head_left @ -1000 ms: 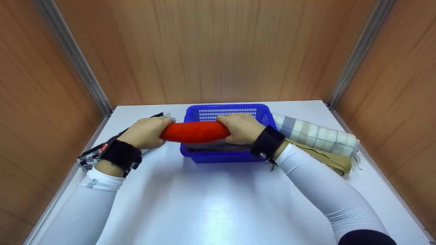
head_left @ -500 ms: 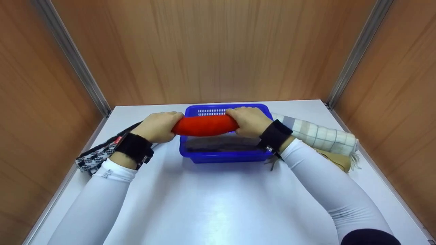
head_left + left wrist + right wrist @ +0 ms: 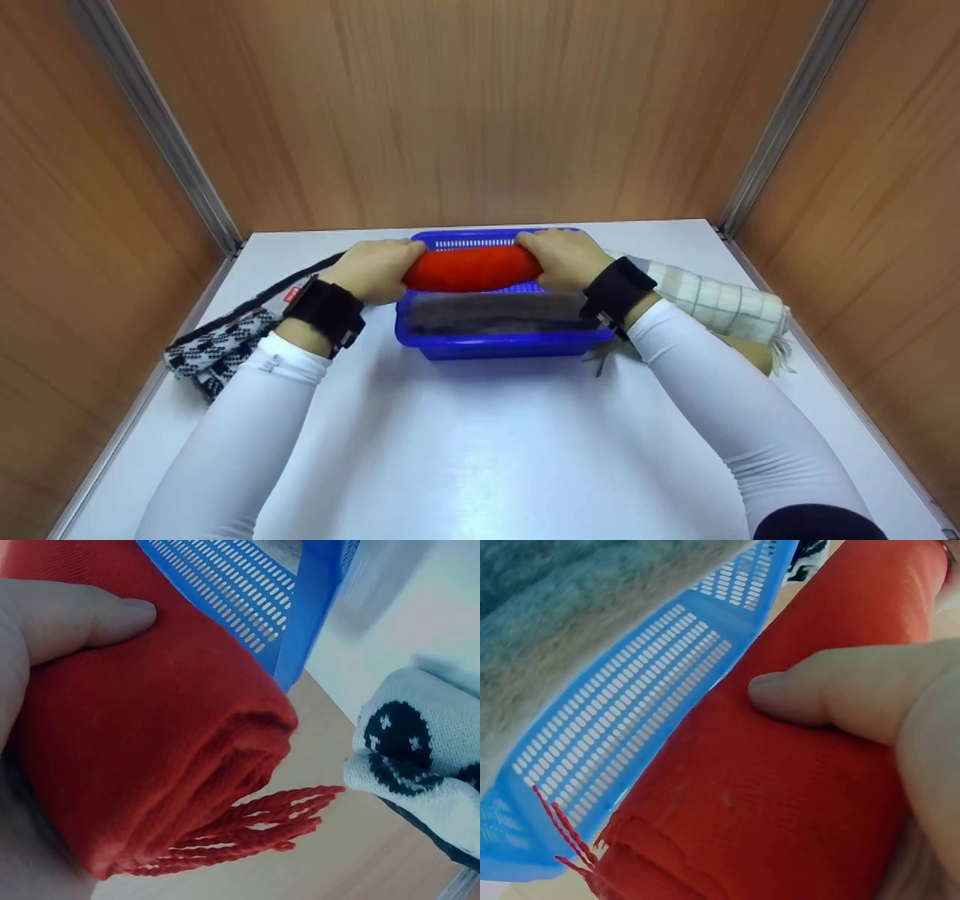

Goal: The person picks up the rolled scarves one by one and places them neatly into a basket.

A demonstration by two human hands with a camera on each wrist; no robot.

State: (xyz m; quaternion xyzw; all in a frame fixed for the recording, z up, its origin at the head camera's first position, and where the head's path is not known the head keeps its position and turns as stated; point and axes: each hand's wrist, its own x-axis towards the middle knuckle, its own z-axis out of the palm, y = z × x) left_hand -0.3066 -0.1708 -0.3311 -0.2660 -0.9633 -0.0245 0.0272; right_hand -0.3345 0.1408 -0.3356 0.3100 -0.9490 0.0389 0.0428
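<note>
A rolled red scarf [image 3: 472,270] with twisted fringe is held level above the back part of a blue plastic basket [image 3: 517,349]. My left hand [image 3: 379,270] grips its left end, and my right hand [image 3: 564,259] grips its right end. In the left wrist view the thumb presses on the red scarf [image 3: 150,712], and its folded layers and fringe show at the end. The right wrist view also has the thumb lying over the red scarf [image 3: 780,765]. Inside the basket's front part lies a grey-brown fuzzy roll [image 3: 495,313].
Left of the basket lies a black-and-white patterned knit scarf [image 3: 225,345]. To the right are a cream checked scarf [image 3: 720,304] with fringe and a mustard cloth [image 3: 754,352], partly behind my right arm. Wooden panels [image 3: 480,112] wall the white table [image 3: 480,450] at back and sides.
Both hands have carried the red scarf to the right and farther back over the basket. More of the grey-brown roll in the basket has come into sight.
</note>
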